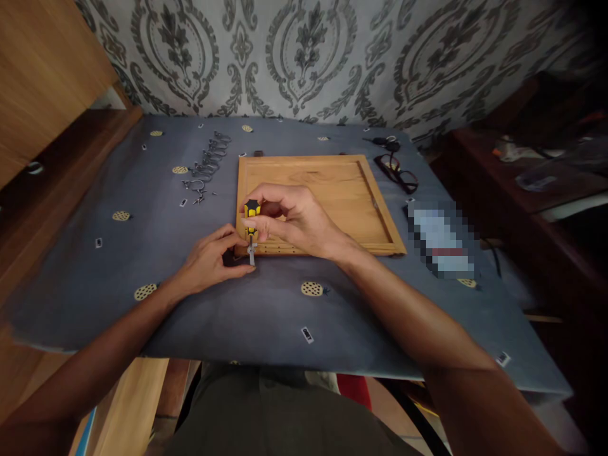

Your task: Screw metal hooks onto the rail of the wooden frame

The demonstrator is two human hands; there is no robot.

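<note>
My right hand (294, 218) grips a short screwdriver (253, 212) with a yellow and black handle, held upright with its shaft pointing down. Under the tip is a small grey metal hook (251, 254), at the near left corner of a wooden framed panel (323, 183) lying flat. My left hand (213, 256) pinches this hook between thumb and fingers, close to the panel's near edge. Several small dark holes run along that edge. Whether the tip sits in a screw is too small to tell.
Several metal hooks (209, 158) lie in a row on the patterned cloth (156, 234), with loose screws (198, 199) beside them. At right are keys (390, 143), eyeglasses (398, 172) and a pixelated object (444, 240). A wooden cabinet (52, 69) borders the left side.
</note>
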